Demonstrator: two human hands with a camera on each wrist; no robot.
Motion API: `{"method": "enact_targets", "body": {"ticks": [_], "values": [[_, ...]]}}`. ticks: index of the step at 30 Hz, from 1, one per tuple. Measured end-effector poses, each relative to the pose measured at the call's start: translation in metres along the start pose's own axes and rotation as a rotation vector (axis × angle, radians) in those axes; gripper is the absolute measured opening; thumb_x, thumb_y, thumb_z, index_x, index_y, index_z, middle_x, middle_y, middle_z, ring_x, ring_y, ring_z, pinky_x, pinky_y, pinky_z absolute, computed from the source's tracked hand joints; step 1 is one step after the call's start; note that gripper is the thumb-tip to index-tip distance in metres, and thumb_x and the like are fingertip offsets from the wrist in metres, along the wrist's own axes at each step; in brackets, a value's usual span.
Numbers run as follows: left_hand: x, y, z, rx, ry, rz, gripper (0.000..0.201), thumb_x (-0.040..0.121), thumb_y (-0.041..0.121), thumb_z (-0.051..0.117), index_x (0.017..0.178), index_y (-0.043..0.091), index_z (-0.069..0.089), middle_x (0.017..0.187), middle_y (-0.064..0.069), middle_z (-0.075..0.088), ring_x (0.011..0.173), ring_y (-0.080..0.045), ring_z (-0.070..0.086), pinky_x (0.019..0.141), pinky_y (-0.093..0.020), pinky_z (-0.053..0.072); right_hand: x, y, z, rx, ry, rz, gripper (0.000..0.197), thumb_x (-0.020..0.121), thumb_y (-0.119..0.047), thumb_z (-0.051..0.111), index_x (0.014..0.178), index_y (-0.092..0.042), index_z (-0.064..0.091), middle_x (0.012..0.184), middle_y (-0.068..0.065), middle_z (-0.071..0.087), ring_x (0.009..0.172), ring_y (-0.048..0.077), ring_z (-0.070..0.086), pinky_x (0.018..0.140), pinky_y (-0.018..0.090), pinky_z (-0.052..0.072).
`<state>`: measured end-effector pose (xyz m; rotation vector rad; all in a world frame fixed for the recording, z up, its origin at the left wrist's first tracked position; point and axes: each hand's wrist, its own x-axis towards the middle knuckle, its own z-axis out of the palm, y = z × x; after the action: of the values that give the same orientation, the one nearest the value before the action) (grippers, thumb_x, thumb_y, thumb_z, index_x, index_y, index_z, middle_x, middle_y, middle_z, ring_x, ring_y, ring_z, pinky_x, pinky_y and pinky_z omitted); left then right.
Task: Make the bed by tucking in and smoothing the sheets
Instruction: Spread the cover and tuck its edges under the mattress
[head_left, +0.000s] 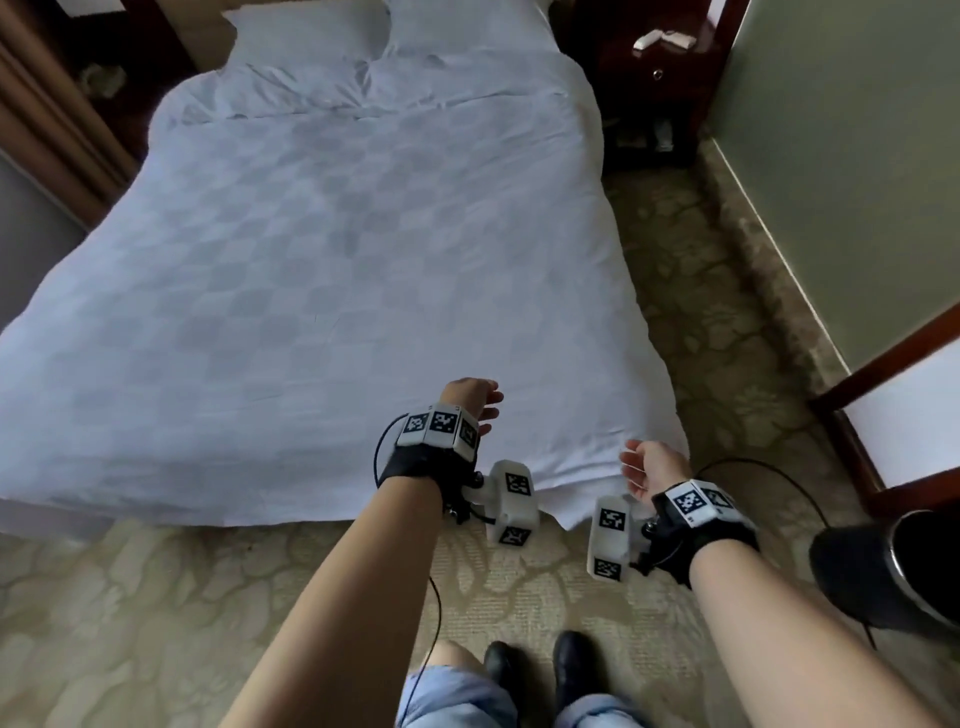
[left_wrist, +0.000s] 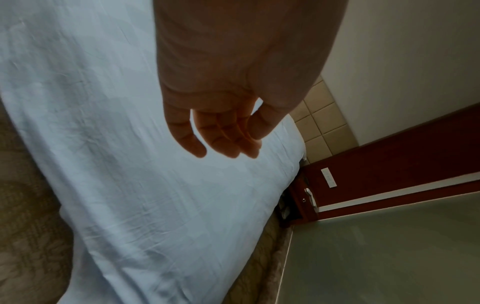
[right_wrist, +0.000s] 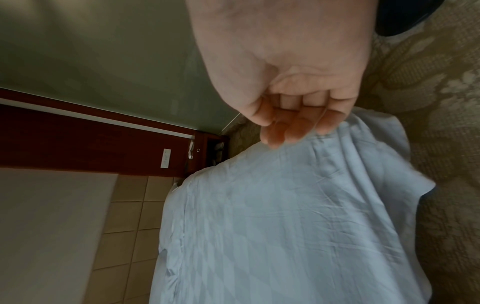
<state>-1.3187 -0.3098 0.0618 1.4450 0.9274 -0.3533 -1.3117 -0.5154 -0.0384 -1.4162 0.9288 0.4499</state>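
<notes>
1. Both hands hang over the foot corner of the bed, neither one gripping anything.
2. At left, the left hand (head_left: 475, 402) hovers just above the white sheet (head_left: 332, 270), fingers (left_wrist: 221, 133) relaxed and gently bent, palm toward the fabric; the wrist view shows a gap between fingertips and cloth.
3. At right, the right hand (head_left: 652, 467) is held beside the sheet's loose corner, fingers loosely curled; whether the fingertips (right_wrist: 293, 129) brush the fabric edge cannot be told.
4. Spread across the bed (head_left: 62, 512), the checker-woven sheet lies mostly flat, its near right corner draping down onto the patterned carpet (head_left: 156, 597).
5. Two white pillows (head_left: 311, 36) sit side by side at the headboard end.
6. Farther right, a dark wooden nightstand (head_left: 654, 88) stands against the bed's far right side, small white items on top.
7. Black shoes (head_left: 540, 670) mark the person's stance at the foot of the bed.
</notes>
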Motion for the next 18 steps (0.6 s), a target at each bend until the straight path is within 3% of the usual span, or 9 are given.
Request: {"method": "enact_targets", "body": {"ticks": [4, 7, 10, 13, 17, 18], "values": [[0.017, -0.015, -0.008, 0.102, -0.018, -0.056, 0.011, 0.098, 0.014, 0.045, 0.104, 0.009, 0.053, 0.087, -0.002, 0.058, 0.065, -0.012, 0.048, 0.076, -0.03, 0.04, 0.009, 0.027, -0.002, 0.034, 0.054, 0.06, 0.032, 0.095, -0.007, 0.032, 0.07, -0.015, 0.051, 0.028, -0.007, 0.048, 0.02, 0.004, 0.042, 0.049, 0.022, 0.029], [0.04, -0.017, -0.018, 0.186, -0.04, -0.054, 0.008, 0.097, 0.013, 0.046, 0.099, 0.008, 0.052, 0.073, 0.001, 0.054, 0.062, -0.013, 0.046, 0.066, -0.028, 0.039, 0.017, 0.041, 0.006, 0.107, 0.084, 0.095, 0.03, 0.096, -0.009, 0.034, 0.07, -0.016, 0.047, 0.027, -0.006, 0.048, 0.025, 0.007, 0.046, 0.045, 0.018, 0.032], [0.069, -0.023, -0.031, 0.311, -0.107, -0.069, 0.008, 0.097, 0.014, 0.046, 0.097, 0.008, 0.051, 0.071, 0.001, 0.053, 0.06, -0.013, 0.046, 0.06, -0.025, 0.037, 0.022, 0.061, 0.024, 0.155, 0.109, 0.17, 0.029, 0.097, -0.015, 0.034, 0.069, -0.018, 0.041, 0.031, -0.006, 0.05, 0.044, 0.016, 0.05, 0.055, 0.023, 0.029], [0.095, -0.032, -0.042, 0.423, -0.191, -0.08, 0.009, 0.098, 0.013, 0.046, 0.091, 0.01, 0.052, 0.072, 0.001, 0.053, 0.06, -0.013, 0.046, 0.058, -0.024, 0.037, 0.03, 0.081, 0.041, 0.184, 0.216, 0.163, 0.026, 0.096, -0.015, 0.036, 0.071, -0.018, 0.043, 0.048, -0.002, 0.055, 0.051, 0.013, 0.046, 0.055, 0.024, 0.029], [0.133, -0.057, -0.061, 0.533, -0.202, -0.08, 0.009, 0.098, 0.012, 0.044, 0.092, 0.01, 0.052, 0.071, 0.0, 0.053, 0.058, -0.012, 0.046, 0.055, -0.023, 0.036, 0.049, 0.109, 0.061, 0.158, 0.274, 0.176, 0.027, 0.093, -0.012, 0.04, 0.067, -0.015, 0.045, 0.046, -0.003, 0.054, 0.053, 0.011, 0.042, 0.053, 0.023, 0.03], [0.143, -0.066, -0.065, 0.56, -0.197, -0.076, 0.01, 0.098, 0.011, 0.044, 0.093, 0.011, 0.053, 0.07, 0.0, 0.053, 0.058, -0.013, 0.045, 0.054, -0.022, 0.035, 0.057, 0.119, 0.064, 0.155, 0.287, 0.185, 0.026, 0.092, -0.01, 0.041, 0.067, -0.014, 0.046, 0.052, -0.002, 0.054, 0.053, 0.011, 0.043, 0.053, 0.023, 0.031]]}}
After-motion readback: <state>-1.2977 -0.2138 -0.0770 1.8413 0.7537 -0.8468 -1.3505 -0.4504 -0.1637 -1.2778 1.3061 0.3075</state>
